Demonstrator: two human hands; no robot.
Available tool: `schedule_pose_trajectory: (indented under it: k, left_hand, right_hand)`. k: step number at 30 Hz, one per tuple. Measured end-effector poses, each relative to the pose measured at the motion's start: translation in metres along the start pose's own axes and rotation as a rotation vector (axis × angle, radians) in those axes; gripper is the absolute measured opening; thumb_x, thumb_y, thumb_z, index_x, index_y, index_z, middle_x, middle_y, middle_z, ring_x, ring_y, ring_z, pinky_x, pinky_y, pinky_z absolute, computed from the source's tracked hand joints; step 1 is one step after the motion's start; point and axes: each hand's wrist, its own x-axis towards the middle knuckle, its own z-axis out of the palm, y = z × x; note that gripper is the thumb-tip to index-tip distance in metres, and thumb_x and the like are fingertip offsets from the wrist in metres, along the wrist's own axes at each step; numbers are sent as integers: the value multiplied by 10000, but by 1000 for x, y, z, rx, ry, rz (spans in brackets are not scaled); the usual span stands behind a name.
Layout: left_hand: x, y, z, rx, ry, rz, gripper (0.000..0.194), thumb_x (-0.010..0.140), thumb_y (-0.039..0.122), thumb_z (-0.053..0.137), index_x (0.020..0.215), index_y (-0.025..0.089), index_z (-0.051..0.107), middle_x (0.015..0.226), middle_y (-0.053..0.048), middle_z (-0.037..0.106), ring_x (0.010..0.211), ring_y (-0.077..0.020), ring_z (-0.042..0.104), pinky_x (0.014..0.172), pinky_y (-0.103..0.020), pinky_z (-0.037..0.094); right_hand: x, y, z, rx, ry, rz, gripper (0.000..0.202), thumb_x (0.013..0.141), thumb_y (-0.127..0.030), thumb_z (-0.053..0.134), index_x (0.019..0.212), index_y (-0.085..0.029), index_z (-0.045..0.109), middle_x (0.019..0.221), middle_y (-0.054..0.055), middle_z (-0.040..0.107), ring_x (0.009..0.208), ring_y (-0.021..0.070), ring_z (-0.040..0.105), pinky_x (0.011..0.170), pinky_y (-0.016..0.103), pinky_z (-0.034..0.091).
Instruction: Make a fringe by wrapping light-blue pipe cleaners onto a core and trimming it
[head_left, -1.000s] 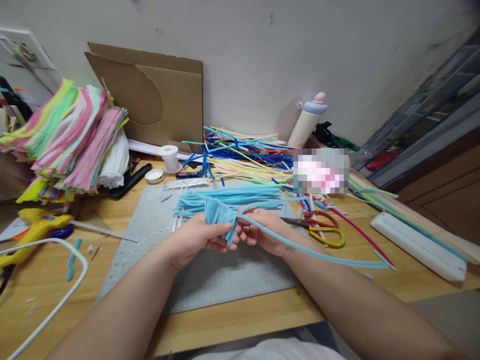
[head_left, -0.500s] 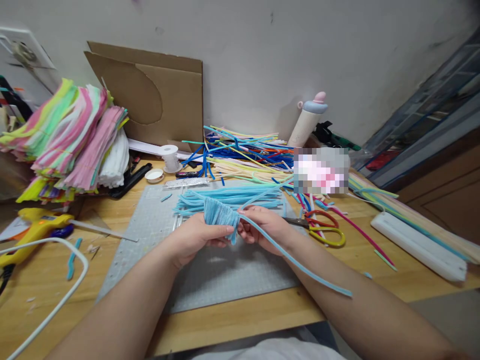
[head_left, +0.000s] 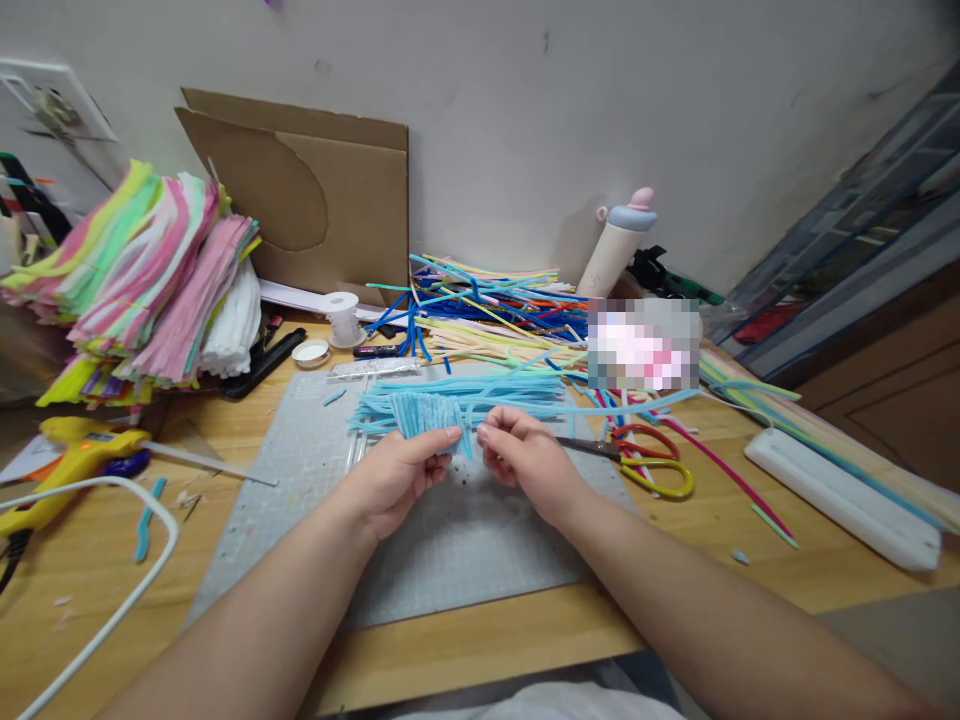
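Observation:
My left hand (head_left: 405,470) grips a light blue piece made of pipe cleaners (head_left: 427,415) wound or packed side by side, thumb on its front. Just to its right, my right hand (head_left: 529,460) has thumb and fingertips pinched together close to the piece's edge; whatever is between them is too small to make out. From the piece's right side, a long blue pipe cleaner (head_left: 622,409) stretches rightward above my right hand. Behind the hands, a bundle of blue pipe cleaners (head_left: 517,390) lies on the grey cutting mat (head_left: 450,560).
Scissors (head_left: 656,478) with red and yellow handles lie right of my right hand. A yellow glue gun (head_left: 75,460) and white cable (head_left: 120,640) are at left. Loose pipe cleaners (head_left: 495,310), a spool (head_left: 345,320), a tilted bottle (head_left: 616,245) and cardboard (head_left: 360,200) stand toward the wall.
The long loose pipe cleaner has swung from across my right forearm up to the far right. Both hands have spread slightly apart, the left moving a little leftward with the blue piece.

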Motion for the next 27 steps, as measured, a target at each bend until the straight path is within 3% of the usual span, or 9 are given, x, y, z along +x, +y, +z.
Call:
schedule_pose_trajectory:
  k: [2, 5, 11, 17, 22, 27]
  left_hand:
    - [0, -1, 1, -37, 30, 23, 160, 626, 240, 781, 697, 155, 665, 616, 35, 593, 546, -64, 495, 553, -200, 389]
    - [2, -2, 1, -64, 36, 21, 171, 629, 240, 778, 726, 143, 676, 650, 19, 603, 576, -71, 505, 564, -202, 401]
    - [3, -3, 0, -151, 23, -39, 136, 639, 209, 764, 697, 130, 669, 658, 7, 612, 584, -73, 514, 586, -204, 426]
    - [1, -3, 1, -152, 2, -37, 131, 645, 206, 755, 719, 129, 679, 646, 5, 612, 585, -83, 523, 599, -217, 430]
    - [-3, -3, 5, -100, -19, -3, 141, 629, 228, 770, 681, 141, 672, 635, 14, 610, 577, -83, 512, 582, -216, 408]
    - [-5, 1, 10, -131, 5, 130, 150, 631, 259, 763, 703, 153, 685, 700, 11, 643, 621, -92, 542, 603, -219, 412]
  right_hand:
    - [-2, 2, 1, -207, 75, -211, 186, 793, -359, 600, 771, -203, 501, 639, -40, 459, 522, 85, 403, 481, 218, 328]
    - [-4, 4, 0, -448, 15, -386, 224, 799, -315, 612, 997, -228, 553, 782, -11, 513, 574, 94, 416, 532, 235, 356]
    - [-3, 6, -2, -529, -54, -409, 138, 827, -330, 596, 887, -211, 562, 778, -7, 511, 653, 107, 467, 574, 232, 380]
    - [-1, 11, -4, -422, -106, -344, 321, 808, -307, 613, 1098, -240, 491, 892, 13, 539, 651, 109, 505, 530, 222, 399]
    - [0, 8, -8, -635, -70, -580, 107, 854, -171, 485, 901, -228, 563, 826, 26, 544, 742, 144, 522, 634, 264, 429]
    - [0, -1, -13, -765, -4, -796, 94, 848, -185, 515, 877, -238, 586, 1017, 73, 591, 994, 210, 533, 882, 375, 415]
